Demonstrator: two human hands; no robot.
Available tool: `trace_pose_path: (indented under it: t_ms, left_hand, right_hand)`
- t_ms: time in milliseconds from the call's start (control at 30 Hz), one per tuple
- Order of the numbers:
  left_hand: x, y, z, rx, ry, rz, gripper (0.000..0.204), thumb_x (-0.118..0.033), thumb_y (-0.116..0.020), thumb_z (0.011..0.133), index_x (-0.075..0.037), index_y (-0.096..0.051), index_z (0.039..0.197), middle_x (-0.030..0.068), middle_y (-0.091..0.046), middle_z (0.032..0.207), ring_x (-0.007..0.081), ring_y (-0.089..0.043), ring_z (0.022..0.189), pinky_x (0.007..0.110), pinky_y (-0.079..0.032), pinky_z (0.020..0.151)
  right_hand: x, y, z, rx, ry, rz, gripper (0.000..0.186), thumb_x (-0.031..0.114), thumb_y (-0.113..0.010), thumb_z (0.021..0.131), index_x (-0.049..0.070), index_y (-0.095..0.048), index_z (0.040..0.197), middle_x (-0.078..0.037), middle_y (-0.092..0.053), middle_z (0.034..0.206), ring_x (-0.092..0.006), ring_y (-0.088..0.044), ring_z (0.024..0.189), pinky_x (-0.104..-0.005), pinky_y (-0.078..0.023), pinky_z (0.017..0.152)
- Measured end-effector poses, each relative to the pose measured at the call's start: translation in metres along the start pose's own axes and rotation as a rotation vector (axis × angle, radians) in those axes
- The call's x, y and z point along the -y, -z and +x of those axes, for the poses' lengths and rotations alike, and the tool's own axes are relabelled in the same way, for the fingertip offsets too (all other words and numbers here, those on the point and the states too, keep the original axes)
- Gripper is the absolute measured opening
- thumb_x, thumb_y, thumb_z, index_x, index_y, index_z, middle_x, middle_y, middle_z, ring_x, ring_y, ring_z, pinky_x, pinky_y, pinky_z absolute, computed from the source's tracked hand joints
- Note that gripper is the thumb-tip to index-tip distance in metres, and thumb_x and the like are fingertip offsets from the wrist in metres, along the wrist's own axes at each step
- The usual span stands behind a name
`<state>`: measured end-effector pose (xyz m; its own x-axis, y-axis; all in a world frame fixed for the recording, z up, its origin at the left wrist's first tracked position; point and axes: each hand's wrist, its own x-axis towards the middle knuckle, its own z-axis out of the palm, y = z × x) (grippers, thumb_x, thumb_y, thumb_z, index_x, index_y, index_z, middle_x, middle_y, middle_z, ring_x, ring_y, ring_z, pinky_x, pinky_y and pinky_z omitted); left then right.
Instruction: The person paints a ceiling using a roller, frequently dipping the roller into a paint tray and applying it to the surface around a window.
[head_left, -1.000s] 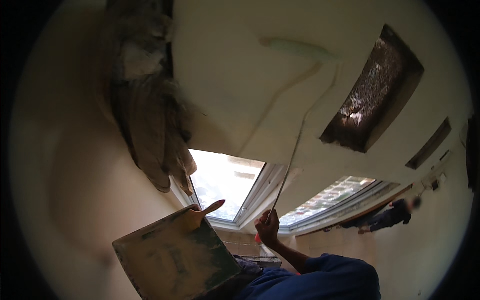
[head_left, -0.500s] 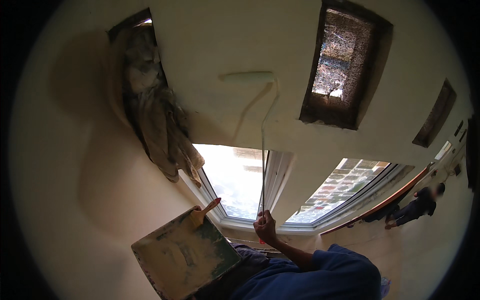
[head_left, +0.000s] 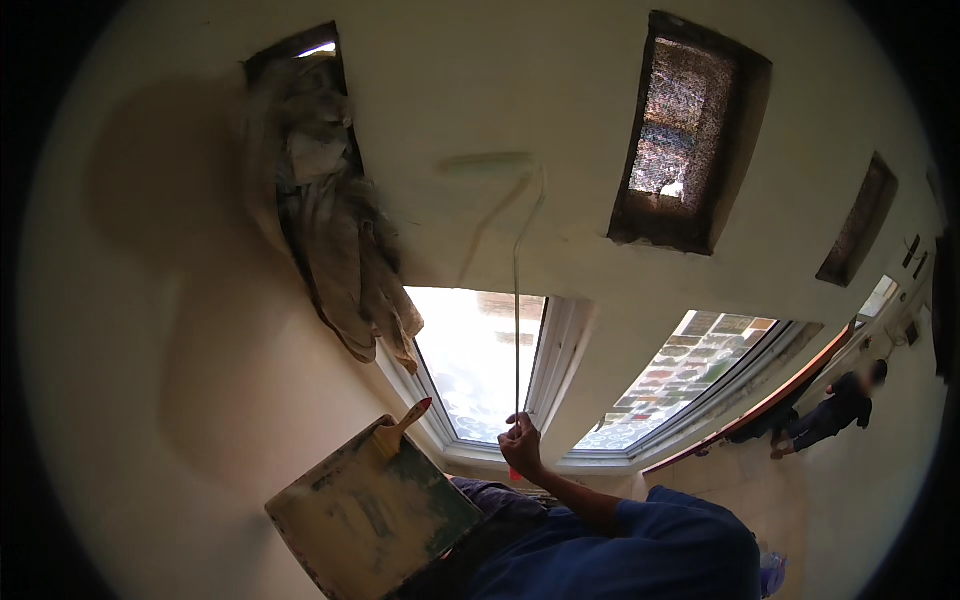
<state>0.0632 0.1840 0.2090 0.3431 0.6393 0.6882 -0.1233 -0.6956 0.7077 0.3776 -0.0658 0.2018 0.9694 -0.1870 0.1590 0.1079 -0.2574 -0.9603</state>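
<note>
My right hand (head_left: 521,447) is closed around the long thin rod of a paint roller (head_left: 516,300), with a red end showing below the fist. The roller's pale sleeve (head_left: 485,163) is blurred and lies against or close to the cream wall above the window, its shadow just below. In front of my body, left of that hand, is a square paint-crusted container (head_left: 365,520). A paintbrush (head_left: 403,428) with a red-tipped handle rests at its upper edge. My left hand does not show.
Grey-brown cloth (head_left: 335,240) hangs from a narrow wall opening at upper left. A dark-edged, mesh-covered opening (head_left: 690,135) is at upper right. Two bright windows (head_left: 480,370) sit below. Far right, another person (head_left: 838,412) in dark clothes is by the wall.
The roller has slid slightly left along the wall, and my right hand has risen a little with its rod. My view has shifted slightly; the container and brush stay nearly in place.
</note>
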Motion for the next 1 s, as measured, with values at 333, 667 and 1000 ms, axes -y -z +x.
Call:
trace_pose_path:
  t_ms: [333, 667, 1000]
  left_hand:
    - [0.008, -0.003, -0.006, -0.023, 0.053, 0.045, 0.087, -0.005, -0.081, 0.06, -0.008, -0.029, 0.13, 0.0248, -0.034, 0.132, 0.0387, -0.045, 0.114, 0.051, -0.045, 0.091]
    - [0.013, 0.004, -0.014, -0.031, 0.066, 0.086, 0.088, -0.005, -0.082, 0.06, -0.008, -0.028, 0.129, 0.0246, -0.034, 0.131, 0.0385, -0.045, 0.113, 0.05, -0.045, 0.09]
    - [0.014, 0.006, -0.017, -0.037, 0.048, 0.111, 0.088, -0.005, -0.082, 0.06, -0.009, -0.027, 0.129, 0.0245, -0.033, 0.131, 0.0383, -0.045, 0.113, 0.05, -0.045, 0.09]
  right_hand:
    - [0.039, -0.045, 0.046, -0.07, 0.167, -0.066, 0.024, -0.003, -0.055, 0.066, 0.004, -0.05, 0.088, -0.002, -0.04, 0.049, -0.0097, -0.039, 0.043, -0.0287, -0.032, 0.042]
    - [0.088, -0.054, 0.071, -0.042, 0.132, 0.046, 0.026, -0.003, -0.056, 0.066, 0.006, -0.05, 0.09, -0.001, -0.041, 0.05, -0.0096, -0.042, 0.045, -0.0282, -0.035, 0.043]
    - [0.04, -0.044, 0.02, 0.007, 0.097, -0.022, 0.023, -0.001, -0.055, 0.066, 0.006, -0.051, 0.088, 0.001, -0.038, 0.048, -0.0078, -0.037, 0.043, -0.0275, -0.031, 0.041]
